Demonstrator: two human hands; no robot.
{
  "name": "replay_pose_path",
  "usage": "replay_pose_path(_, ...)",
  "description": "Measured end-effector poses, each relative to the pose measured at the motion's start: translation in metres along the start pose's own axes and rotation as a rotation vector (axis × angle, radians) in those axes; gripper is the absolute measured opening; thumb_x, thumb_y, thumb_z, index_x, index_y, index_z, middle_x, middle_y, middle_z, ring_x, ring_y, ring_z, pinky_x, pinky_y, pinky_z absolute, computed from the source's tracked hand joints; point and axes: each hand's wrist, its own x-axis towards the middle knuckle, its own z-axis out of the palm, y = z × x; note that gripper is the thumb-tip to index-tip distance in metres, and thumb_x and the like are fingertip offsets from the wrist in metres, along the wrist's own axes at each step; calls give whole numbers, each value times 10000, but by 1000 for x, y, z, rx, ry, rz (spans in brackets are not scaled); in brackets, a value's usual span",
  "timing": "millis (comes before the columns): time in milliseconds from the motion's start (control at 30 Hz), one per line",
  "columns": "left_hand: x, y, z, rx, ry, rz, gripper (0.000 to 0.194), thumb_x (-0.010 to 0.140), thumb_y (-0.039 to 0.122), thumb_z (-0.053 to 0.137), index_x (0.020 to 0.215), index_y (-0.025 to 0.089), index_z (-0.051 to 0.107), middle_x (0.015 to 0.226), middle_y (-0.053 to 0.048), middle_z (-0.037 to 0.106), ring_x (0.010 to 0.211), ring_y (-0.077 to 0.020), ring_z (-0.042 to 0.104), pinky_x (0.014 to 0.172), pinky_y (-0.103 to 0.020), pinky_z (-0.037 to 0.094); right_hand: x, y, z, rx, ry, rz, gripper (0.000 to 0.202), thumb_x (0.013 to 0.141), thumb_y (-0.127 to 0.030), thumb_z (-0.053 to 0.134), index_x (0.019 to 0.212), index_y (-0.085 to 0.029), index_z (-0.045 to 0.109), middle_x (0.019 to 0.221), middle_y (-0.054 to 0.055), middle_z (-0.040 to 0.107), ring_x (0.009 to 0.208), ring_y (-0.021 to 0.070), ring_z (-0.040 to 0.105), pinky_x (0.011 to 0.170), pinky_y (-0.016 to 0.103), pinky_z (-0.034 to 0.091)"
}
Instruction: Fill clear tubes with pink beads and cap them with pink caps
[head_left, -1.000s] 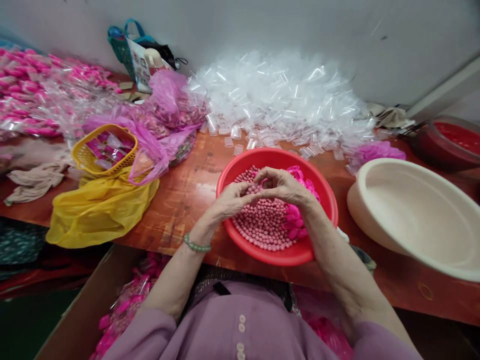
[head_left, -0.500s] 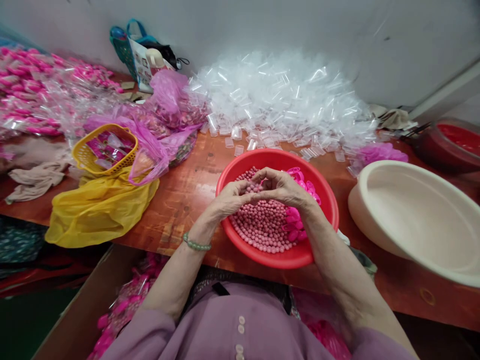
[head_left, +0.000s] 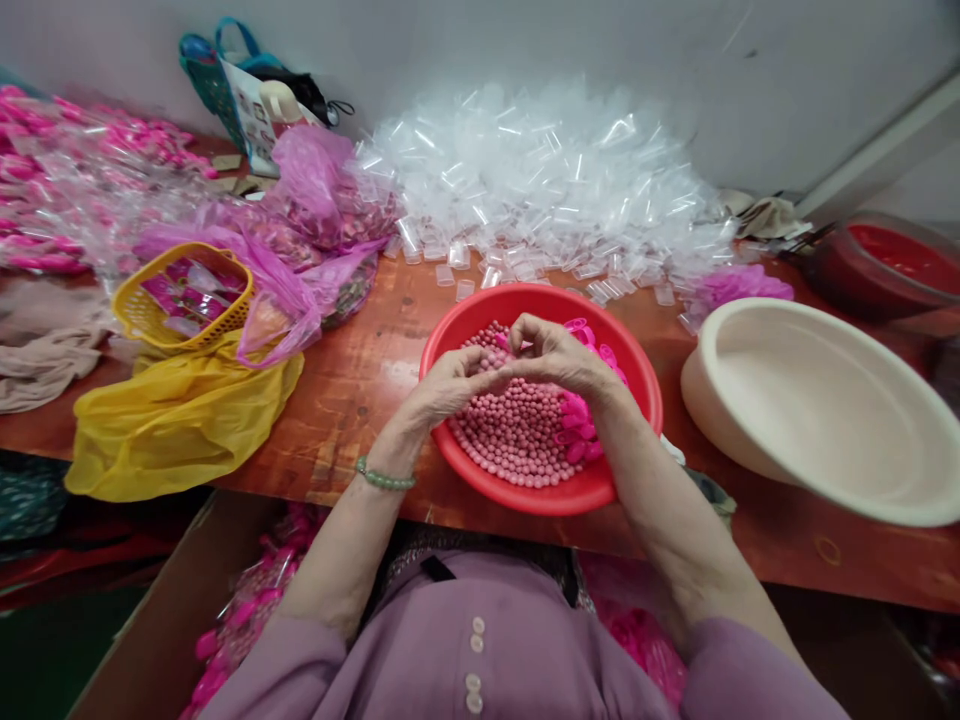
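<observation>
Over pink beads point(head_left: 510, 430), the hands point(head_left: 566, 362) have drawn their curled fingers slightly apart (whether pinching, I cannot tell).

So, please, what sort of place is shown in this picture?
Probably a small handwork workshop: the table bears a big pile of clear plastic pieces, a red basin of pink beads, and a heap of pink items among clear plastic.

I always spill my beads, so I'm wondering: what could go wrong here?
The red basin sits close to the front edge of the table, so a bump might tip it. The left hand and right hand are over the pink beads and might flick some out. The yellow bag droops over the edge, so it could slide off.
</observation>
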Motion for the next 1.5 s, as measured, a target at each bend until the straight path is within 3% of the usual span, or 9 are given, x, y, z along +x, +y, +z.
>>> replay_pose_path(133, -2, -1, 0, -20, 106, 79, 378, 674, 323, 843, 906, 126, 618, 855, -4, 661, 784, -99, 635, 802, -260, 519, -10, -2, -30, -118, 240, -21, 327, 709, -421, 766, 820, -186, 567, 737, -36, 576, 676, 118, 539, 657, 264, 422)
replay_pose_path(267, -15, 0, 6, -68, 65, 219, 318, 770, 328, 786, 958, 154, 597, 889, -26, 698, 850, -137, 687, 879, -319, 548, -21, 3, -48, -367, 384, -11, 241, 754, -395, 693, 819, -171, 633, 776, 6, 648, 730, 149, 572, 709, 287, 441)
replay_pose_path(433, -22, 8, 15, 26, 37, 254, 223, 795, 281, 762, 945, 158, 651, 880, -19, 689, 847, -133, 685, 879, -294, 543, -22, 4, -29, -1010, 159, 191, 146, 833, -248, 617, 920, -164, 699, 931, 81, 730, 898, 218, 635, 846, 347, 445)
replay_pose_path(600, -13, 11, 17, 45, 44, 253, 233, 785, 294, 771, 937, 147, 674, 864, -23, 689, 826, -125, 667, 807, -262, 546, -15, 4, -3, -1510, -71, 353, 280, 868, -213, 566, 1097, -134, 704, 1173, 185, 687, 1158, 339, 574, 993, 488, 391)
replay_pose_path(967, -12, -3, 10, -197, -22, 37, 418, 651, 195, 861, 1018, 141, 668, 929, -52, 738, 884, -162, 709, 906, -328, 551, -17, 15, -11, -1513, -146, 364, 335, 897, -185, 509, 1189, -149, 670, 1309, 207, 612, 1242, 356, 511, 976, 486, 400)
replay_pose_path(1133, -13, 0, 8, -229, -80, 8, 464, 664, 183, 851, 1080, 145, 649, 974, -64, 744, 930, -171, 709, 962, -353, 525, -16, 6, -15, -1143, -304, 346, 302, 838, -433, 685, 1006, -183, 690, 968, 78, 728, 919, 253, 642, 790, 330, 436)
replay_pose_path(1233, -12, 0, 7, -278, -84, 22, 471, 673, 167, 835, 1101, 146, 640, 1011, -81, 742, 966, -190, 711, 964, -364, 523, -19, 5, -18, -965, -229, 225, 360, 872, -501, 641, 1055, -195, 683, 1011, 64, 732, 885, 222, 652, 753, 297, 451)
replay_pose_path(1367, -13, 2, 6, -327, -76, 11, 473, 666, 125, 804, 1114, 136, 654, 1096, -109, 730, 1029, -218, 707, 1004, -382, 506, -24, 5, -19, -1257, -24, 317, 422, 894, -429, 626, 1209, -150, 652, 1258, 163, 677, 1154, 335, 599, 914, 427, 460)
replay_pose_path(1500, -13, 5, 4, -415, -108, -30, 533, 614, 98, 788, 1132, 131, 666, 1136, -128, 730, 1091, -253, 694, 1035, -403, 488, -28, -2, -11, -1518, -98, 494, 294, 867, -222, 593, 1120, -118, 700, 1132, 212, 721, 1153, 356, 613, 868, 410, 490)
